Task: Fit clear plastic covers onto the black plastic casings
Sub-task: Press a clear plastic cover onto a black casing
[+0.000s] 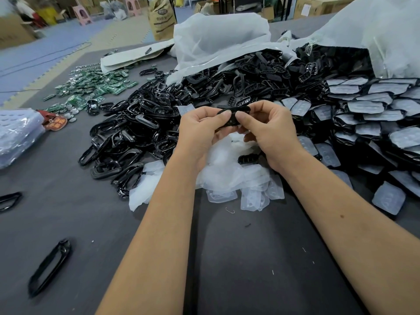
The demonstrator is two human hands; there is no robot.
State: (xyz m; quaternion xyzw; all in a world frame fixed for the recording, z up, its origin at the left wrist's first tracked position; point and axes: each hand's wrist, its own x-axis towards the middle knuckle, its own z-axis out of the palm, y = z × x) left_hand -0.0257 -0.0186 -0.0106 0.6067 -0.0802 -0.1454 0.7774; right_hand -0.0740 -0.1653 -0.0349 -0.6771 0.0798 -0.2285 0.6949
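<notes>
Both hands hold 1 black casing (233, 115) up in the air, above a pile of clear covers (229, 176) on the gray surface (238, 258). The left hand (200, 133) has its grip pinched on the casing's left end. The right hand (268, 130) has its grip pinched on the right end. More black casings (141, 133) lie heaped just behind. Green boards (95, 85) lie far left.

Single head-worn wide-angle view, looking forward and down along both forearms onto the grey desk (250, 258). Hands sit close, mid-frame. Far edge takes in workshop floor (45, 53) and cartons. No second view.
</notes>
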